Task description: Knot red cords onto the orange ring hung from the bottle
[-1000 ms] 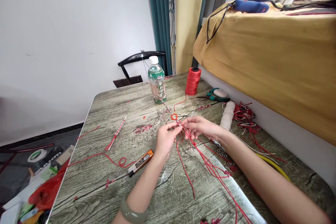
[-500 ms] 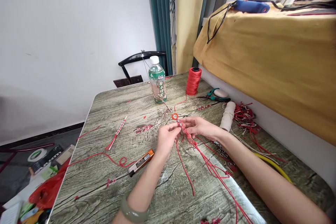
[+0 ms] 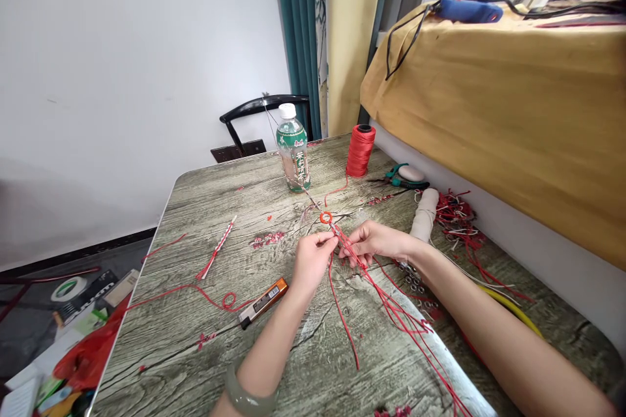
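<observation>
Both hands pinch the red cords [image 3: 342, 249] just below the orange ring [image 3: 325, 217] mid-table, left hand [image 3: 310, 259] and right hand [image 3: 374, 242] fingers closed on strands; only a short knotted stretch looks done, long loose tails remain.

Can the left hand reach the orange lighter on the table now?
Probably yes: the lighter lies beside the left forearm with nothing between, but the left hand is pinching the red cords.

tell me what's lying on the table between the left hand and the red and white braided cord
A small pink and white cluster of knotted bits lies between the left hand and the braided cord; the rest is bare table, seen in the head view.
</observation>
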`<state>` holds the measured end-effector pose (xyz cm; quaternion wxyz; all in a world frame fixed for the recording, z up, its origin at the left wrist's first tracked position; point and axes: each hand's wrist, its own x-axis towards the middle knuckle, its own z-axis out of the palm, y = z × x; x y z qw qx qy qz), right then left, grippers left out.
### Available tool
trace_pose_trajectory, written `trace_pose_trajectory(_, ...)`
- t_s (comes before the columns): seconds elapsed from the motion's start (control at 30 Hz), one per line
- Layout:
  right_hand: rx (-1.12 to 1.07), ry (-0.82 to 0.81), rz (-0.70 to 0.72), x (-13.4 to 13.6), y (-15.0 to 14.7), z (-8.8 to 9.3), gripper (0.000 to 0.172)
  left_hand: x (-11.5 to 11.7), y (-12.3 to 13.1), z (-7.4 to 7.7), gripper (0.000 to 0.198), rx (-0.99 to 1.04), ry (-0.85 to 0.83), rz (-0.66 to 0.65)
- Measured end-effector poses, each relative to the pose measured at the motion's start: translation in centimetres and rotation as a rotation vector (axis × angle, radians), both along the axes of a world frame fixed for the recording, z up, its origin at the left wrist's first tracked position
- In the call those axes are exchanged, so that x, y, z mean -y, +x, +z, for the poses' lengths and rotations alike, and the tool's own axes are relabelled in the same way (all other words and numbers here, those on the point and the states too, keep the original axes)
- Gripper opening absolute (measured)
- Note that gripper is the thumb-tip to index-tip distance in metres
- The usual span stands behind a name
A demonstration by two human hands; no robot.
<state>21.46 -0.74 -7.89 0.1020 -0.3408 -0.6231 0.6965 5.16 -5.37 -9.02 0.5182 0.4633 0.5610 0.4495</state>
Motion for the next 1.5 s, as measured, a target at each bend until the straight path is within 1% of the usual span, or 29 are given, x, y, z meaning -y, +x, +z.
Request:
trace_pose_trajectory(0.13,0.01,0.016,0.025,0.1,0.2,0.3,0.028,0.0,0.0,-0.1,0.018,0.035,-0.011,-0.017)
trace_pose_trajectory(0.23,-0.002,-0.018,0.015,0.3,0.1,0.7,0.028,0.1,0.0,-0.2,0.017,0.076,-0.016,-0.01)
trace_pose_trajectory(0.4,-0.004,-0.065,-0.077,0.4,-0.1,1.2,0.034,0.0,0.0,-0.4,0.017,0.117,-0.048,0.041)
trace_pose_trajectory(0.63,0.007,-0.033,-0.18,0.1,0.1,0.7,0.033,-0.1,-0.1,0.1,0.021,0.067,-0.107,0.063)
trace_pose_trajectory(0.73,0.029,0.005,-0.193,0.0,0.0,0.6,0.034,-0.1,-0.2,0.0,0.023,0.026,-0.072,0.063)
trace_pose_trajectory(0.87,0.052,0.095,-0.184,-0.2,-0.1,0.5,0.034,-0.4,-0.5,-0.8,0.024,-0.116,0.071,0.068)
trace_pose_trajectory(0.97,0.064,0.132,-0.191,-0.3,-0.1,0.3,0.032,-0.6,-0.7,-1.2,0.023,-0.223,0.156,0.072)
trace_pose_trajectory(1.07,0.083,0.143,-0.206,-0.3,-0.1,0.4,0.03,-0.7,-0.8,-1.1,0.021,-0.283,0.177,0.07)
trace_pose_trajectory(1.2,0.087,0.138,-0.223,-0.2,-0.2,0.7,0.029,-0.8,-0.9,-1.1,0.019,-0.312,0.183,0.099)
trace_pose_trajectory(1.37,0.07,0.12,-0.26,-0.1,-0.2,0.6,0.029,-0.8,-0.7,-1.2,0.017,-0.224,0.194,0.107)
trace_pose_trajectory(1.43,0.064,0.109,-0.278,-0.2,-0.2,0.5,0.029,-0.7,-0.6,-1.0,0.016,-0.155,0.16,0.115)
trace_pose_trajectory(1.5,0.063,0.107,-0.304,-0.2,-0.2,0.5,0.03,-0.5,-0.5,-0.4,0.018,-0.052,0.082,0.096)
